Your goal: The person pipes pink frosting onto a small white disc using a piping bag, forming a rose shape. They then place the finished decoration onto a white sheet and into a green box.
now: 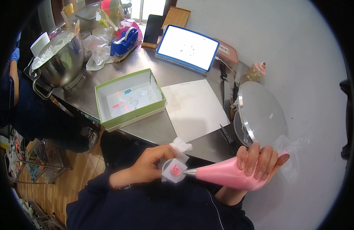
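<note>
My right hand (259,162) is wrapped around a piping bag (223,174) filled with pink cream, its top end gathered near the thumb. The bag's metal piping tip (189,172) points left and meets, or nearly meets, the edge of a small pink piped rose (176,170). That rose sits on a white paper square (174,178), which lies on a round, pale holder gripped in my left hand (149,162). A crumpled white tissue (181,146) sticks out by the left fingers. The holder's lower part is hidden.
Ahead on the steel table (148,135) are a green box (130,113) with paper pieces, a white board (197,109), scissors (227,135), knives (225,89), a tablet (188,47), a tape dispenser (124,43) and a steel bowl (61,63). A covered round pan (261,112) stands right; a co-worker (50,123), left.
</note>
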`<state>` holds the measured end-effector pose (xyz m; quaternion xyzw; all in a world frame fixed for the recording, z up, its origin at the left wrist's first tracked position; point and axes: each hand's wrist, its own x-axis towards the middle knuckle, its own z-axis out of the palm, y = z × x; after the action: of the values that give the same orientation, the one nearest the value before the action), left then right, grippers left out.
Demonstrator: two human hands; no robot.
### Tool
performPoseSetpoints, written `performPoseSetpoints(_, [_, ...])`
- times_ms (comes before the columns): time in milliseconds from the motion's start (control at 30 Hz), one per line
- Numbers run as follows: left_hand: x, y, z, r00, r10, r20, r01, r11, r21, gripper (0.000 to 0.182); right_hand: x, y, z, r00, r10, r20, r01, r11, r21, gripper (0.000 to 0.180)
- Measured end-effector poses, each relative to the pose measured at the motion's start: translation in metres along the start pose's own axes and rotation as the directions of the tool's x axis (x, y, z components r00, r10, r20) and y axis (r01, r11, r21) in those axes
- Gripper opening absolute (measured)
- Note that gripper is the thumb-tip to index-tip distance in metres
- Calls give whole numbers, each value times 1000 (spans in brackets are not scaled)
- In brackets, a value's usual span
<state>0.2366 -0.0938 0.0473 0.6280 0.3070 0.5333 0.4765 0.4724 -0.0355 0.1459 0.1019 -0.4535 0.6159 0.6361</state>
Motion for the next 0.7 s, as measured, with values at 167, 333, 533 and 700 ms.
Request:
performPoseSetpoints(167, [1, 2, 0, 1000, 3, 8, -3, 1000, -9, 27, 0, 0, -2, 1000, 8, -10, -8, 1000, -6, 69])
performPoseSetpoints(333, [1, 2, -2, 999, 15, 48, -14, 999, -31, 26, 1, 2, -3, 999, 13, -35, -13, 1000, 8, 69])
performPoseSetpoints(533, [1, 4, -3, 995, 29, 95, -22, 997, -74, 24, 1, 1, -3, 993, 7, -115, -3, 1000, 29, 67])
performPoseSetpoints(700, [3, 7, -2, 996, 43, 78, -35, 994, -104, 25, 4, -3, -2, 999, 11, -51, -6, 995, 96, 66])
